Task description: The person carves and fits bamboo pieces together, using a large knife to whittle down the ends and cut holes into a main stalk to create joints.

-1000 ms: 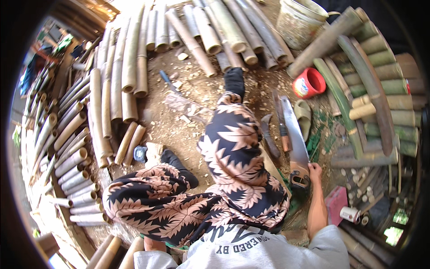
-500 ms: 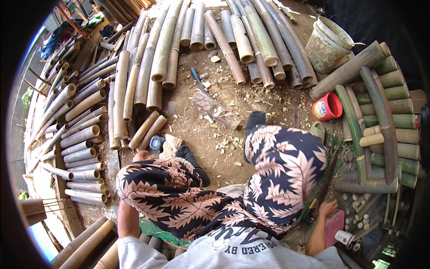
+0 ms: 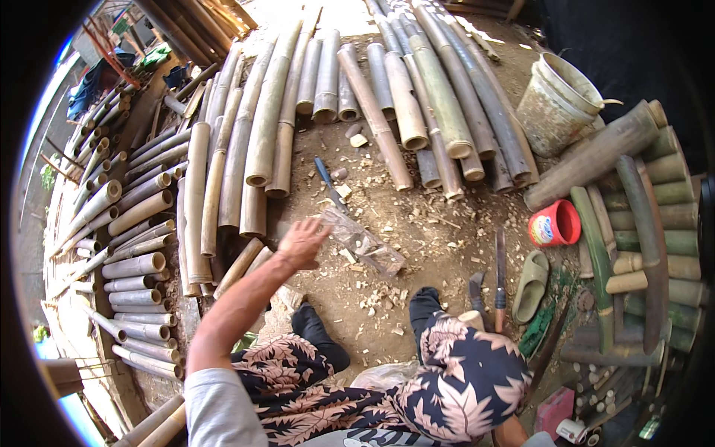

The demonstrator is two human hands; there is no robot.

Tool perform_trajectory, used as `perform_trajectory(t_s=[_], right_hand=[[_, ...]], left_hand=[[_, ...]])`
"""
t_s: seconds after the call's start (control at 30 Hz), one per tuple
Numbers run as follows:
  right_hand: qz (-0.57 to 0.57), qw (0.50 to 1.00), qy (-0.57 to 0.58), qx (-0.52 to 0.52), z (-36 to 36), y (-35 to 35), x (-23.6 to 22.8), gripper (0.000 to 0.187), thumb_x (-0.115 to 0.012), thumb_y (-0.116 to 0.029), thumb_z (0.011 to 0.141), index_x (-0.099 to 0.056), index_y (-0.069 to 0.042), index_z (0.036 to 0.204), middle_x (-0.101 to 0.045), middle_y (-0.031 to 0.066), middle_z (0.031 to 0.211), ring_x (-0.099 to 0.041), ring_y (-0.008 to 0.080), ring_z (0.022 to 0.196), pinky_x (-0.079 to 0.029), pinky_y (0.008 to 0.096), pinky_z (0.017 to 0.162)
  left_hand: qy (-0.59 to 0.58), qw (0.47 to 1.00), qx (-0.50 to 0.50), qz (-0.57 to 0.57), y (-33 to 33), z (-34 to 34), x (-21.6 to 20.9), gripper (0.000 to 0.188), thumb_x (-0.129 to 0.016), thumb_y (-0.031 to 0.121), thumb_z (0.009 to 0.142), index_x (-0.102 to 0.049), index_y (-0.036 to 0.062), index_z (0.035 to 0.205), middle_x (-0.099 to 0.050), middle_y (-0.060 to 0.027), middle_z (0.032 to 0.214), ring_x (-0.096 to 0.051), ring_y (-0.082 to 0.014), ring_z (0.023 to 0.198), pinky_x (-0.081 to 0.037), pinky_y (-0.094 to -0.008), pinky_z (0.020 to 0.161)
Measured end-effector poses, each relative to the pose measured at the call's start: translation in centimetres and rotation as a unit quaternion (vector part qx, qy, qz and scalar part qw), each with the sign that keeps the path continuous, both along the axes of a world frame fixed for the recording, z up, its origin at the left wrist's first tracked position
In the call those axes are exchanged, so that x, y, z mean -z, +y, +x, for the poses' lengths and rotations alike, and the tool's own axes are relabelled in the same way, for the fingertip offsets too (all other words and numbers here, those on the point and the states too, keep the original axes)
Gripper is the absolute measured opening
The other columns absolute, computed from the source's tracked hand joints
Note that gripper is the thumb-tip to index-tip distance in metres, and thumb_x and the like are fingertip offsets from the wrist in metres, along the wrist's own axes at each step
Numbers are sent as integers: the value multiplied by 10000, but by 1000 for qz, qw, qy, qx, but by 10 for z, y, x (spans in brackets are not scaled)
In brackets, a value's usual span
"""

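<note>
The left hand (image 3: pixel 302 242) reaches out open-fingered toward a clear plastic bag (image 3: pixel 363 242) lying on the dirt. A red tub (image 3: pixel 555 223) with a printed label sits right, beside a dirty white bucket (image 3: pixel 555 104). The right hand is hidden.

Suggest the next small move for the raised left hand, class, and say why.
Probably lower the left hand a little further forward and right onto the clear bag. The hand is open, fingers spread, hovering just at the bag's near end above the dirt, and holds nothing. The right hand is out of view.
</note>
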State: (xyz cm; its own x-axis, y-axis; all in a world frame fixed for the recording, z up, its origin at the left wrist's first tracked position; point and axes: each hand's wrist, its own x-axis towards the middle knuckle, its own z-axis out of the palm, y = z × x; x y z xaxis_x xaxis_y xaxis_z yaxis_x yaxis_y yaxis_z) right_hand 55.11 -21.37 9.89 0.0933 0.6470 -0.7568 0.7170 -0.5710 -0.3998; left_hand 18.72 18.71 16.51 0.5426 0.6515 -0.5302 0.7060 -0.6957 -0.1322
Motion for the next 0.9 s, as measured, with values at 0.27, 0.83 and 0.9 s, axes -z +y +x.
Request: perform_trajectory(t_s=[0.27, 0.83, 0.9], right_hand=[[-139, 988, -56, 43, 14, 43, 6, 545, -701, -156, 818, -521, 23, 1300, -617, 233, 1158, -609, 379, 1026, -496, 446, 867], [320, 924, -169, 124, 84, 447, 48, 845, -737, -404, 850, -352, 42, 1454, -432, 293, 1393, -439, 442, 1293, -376, 496, 1086], [298, 919, -194, 170, 89, 481, 81, 910, -730, -485, 842, -329, 51, 1460, -396, 308, 1416, -421, 429, 1318, -396, 504, 1078]], left_hand=[[-257, 954, 48, 147, 35, 10, 168, 872, -807, 383, 709, -403, 197, 1459, -485, -97, 1369, -419, -288, 1334, -281, -559, 1147], [-266, 922, -247, 135, 122, 92, 177, 790, -897, 358, 574, -540, 216, 1264, -556, -82, 1142, -521, -290, 1137, -365, -513, 997], [-260, 929, -245, 98, 132, 114, 174, 822, -914, 375, 554, -535, 212, 1266, -574, -69, 1118, -539, -285, 1122, -388, -482, 977]])
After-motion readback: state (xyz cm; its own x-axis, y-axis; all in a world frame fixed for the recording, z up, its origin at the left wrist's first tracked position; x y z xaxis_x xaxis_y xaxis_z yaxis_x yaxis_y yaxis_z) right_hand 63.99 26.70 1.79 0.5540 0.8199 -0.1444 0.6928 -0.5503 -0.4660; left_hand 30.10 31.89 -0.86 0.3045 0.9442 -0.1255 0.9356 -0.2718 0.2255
